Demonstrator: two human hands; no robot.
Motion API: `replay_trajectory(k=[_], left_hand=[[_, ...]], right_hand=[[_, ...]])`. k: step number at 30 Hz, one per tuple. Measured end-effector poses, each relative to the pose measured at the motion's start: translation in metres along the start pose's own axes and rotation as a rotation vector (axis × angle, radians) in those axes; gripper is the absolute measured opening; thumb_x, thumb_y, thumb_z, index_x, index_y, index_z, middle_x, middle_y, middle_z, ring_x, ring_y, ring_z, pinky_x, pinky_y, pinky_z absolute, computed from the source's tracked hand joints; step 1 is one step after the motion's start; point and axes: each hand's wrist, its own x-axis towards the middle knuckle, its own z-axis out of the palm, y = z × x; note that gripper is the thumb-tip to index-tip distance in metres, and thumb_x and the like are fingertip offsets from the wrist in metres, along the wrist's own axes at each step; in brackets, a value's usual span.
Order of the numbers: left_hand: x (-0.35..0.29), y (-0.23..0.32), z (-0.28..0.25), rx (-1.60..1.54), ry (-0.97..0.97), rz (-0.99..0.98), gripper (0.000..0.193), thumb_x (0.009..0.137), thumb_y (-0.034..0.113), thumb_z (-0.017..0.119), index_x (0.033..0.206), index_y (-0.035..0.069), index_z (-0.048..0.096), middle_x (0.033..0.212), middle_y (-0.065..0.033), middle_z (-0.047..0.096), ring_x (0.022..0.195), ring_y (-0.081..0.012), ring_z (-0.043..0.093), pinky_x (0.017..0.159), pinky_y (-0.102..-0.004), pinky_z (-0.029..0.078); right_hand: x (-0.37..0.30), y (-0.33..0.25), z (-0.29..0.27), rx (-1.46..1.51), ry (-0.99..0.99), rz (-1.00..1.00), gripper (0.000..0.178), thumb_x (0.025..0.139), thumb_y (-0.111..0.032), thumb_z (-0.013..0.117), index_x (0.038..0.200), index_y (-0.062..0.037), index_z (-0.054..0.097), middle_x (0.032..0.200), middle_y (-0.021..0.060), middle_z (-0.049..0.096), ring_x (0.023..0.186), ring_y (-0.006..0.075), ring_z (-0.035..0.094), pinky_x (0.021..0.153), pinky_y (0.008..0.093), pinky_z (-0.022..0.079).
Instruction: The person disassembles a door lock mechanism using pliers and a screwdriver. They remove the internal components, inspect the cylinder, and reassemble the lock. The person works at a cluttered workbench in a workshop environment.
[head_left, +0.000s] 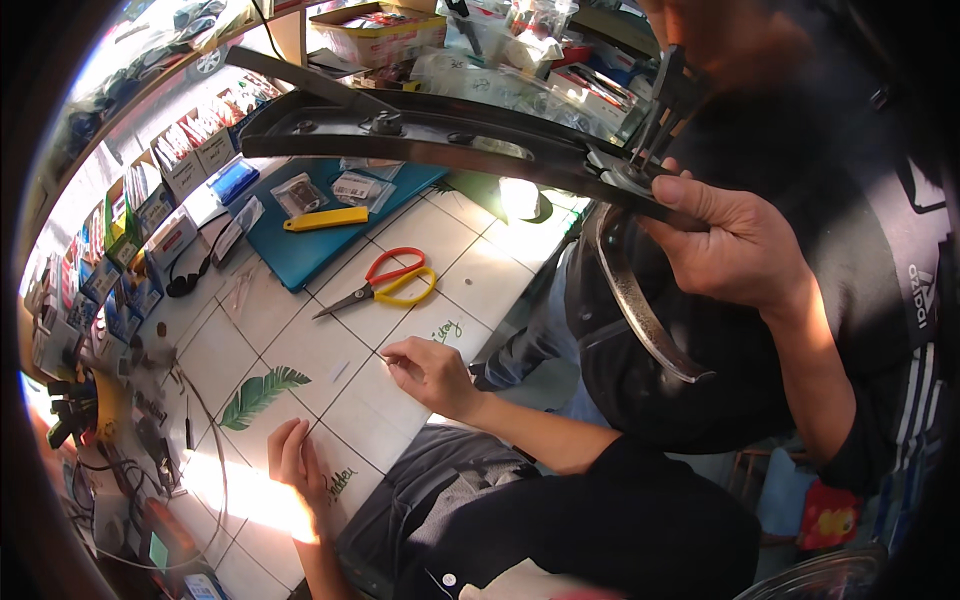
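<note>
So the left hand point(300, 475) sits loosely curled at the near side of the tiled worktop point(290, 345), nothing visible in it. The right hand point(430, 377) is bent inward over the worktop, fingers bunched; can't tell if something tiny is pinched at the tips. A small pale strip point(342, 373) lies on the tiles between the two, closer to the right. Just past that hand are the scissors point(369, 291), blades pointing left, one red handle loop, one yellow. Green leaf print point(262, 398) near the left hand. Further out, a teal board point(310, 250) carries a yellow cutter point(326, 219) and some bagged bits point(298, 195). Off to the right, a co-worker's hand point(735, 245) grips a long, dark curved part point(450, 155) above it all. Small boxes point(172, 235) line the left.
</note>
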Motion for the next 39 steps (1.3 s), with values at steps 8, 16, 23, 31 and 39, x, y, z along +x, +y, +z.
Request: replay_trajectory(k=[8, 16, 23, 31, 39], left_hand=[[-0.003, -0.004, 0.000, -0.031, 0.013, 0.010, 0.024, 0.088, -0.008, 0.055, 0.110, -0.001, 0.064, 0.111, -0.0168, 0.062, 0.100, -0.0316, 0.063, 0.084, -0.0356, 0.052], [-0.001, 0.002, -0.004, 0.027, -0.008, 0.045, 0.024, 0.087, -0.008, 0.056, 0.110, -0.002, 0.064, 0.110, -0.0172, 0.062, 0.098, -0.0321, 0.063, 0.084, -0.0364, 0.051], [0.000, 0.002, -0.002, -0.020, 0.005, 0.016, 0.024, 0.088, -0.007, 0.056, 0.110, -0.002, 0.064, 0.111, -0.0171, 0.061, 0.099, -0.0307, 0.062, 0.082, -0.0346, 0.053], [-0.003, -0.005, 0.000, -0.042, 0.011, 0.007, 0.024, 0.088, -0.007, 0.056, 0.110, -0.002, 0.065, 0.111, -0.0170, 0.061, 0.099, -0.0304, 0.062, 0.080, -0.0340, 0.053], [-0.002, -0.011, 0.000, -0.006, 0.015, 0.031, 0.023, 0.088, -0.008, 0.057, 0.108, -0.001, 0.065, 0.110, -0.0165, 0.062, 0.097, -0.0302, 0.063, 0.078, -0.0338, 0.053]], right_hand=[[0.002, -0.001, 0.000, -0.027, -0.045, -0.004, 0.014, 0.085, -0.008, 0.064, 0.099, -0.0051, 0.064, 0.079, 0.0082, 0.065, 0.067, 0.0214, 0.065, 0.063, 0.0321, 0.051], [0.001, 0.000, 0.001, -0.063, -0.064, -0.003, 0.014, 0.085, -0.009, 0.065, 0.099, -0.0058, 0.064, 0.079, 0.0067, 0.065, 0.066, 0.0204, 0.064, 0.063, 0.0322, 0.051], [0.001, -0.001, 0.000, -0.069, -0.059, -0.006, 0.014, 0.085, -0.009, 0.065, 0.098, -0.0059, 0.063, 0.079, 0.0064, 0.065, 0.066, 0.0204, 0.063, 0.063, 0.0323, 0.051], [-0.001, 0.000, -0.002, -0.057, -0.072, 0.021, 0.014, 0.085, -0.008, 0.065, 0.099, -0.0048, 0.065, 0.082, 0.0082, 0.065, 0.070, 0.0202, 0.065, 0.065, 0.0306, 0.052], [-0.001, -0.001, -0.002, -0.031, -0.033, -0.002, 0.014, 0.084, -0.008, 0.065, 0.098, -0.0059, 0.063, 0.080, 0.0072, 0.065, 0.068, 0.0215, 0.065, 0.064, 0.0333, 0.051]])
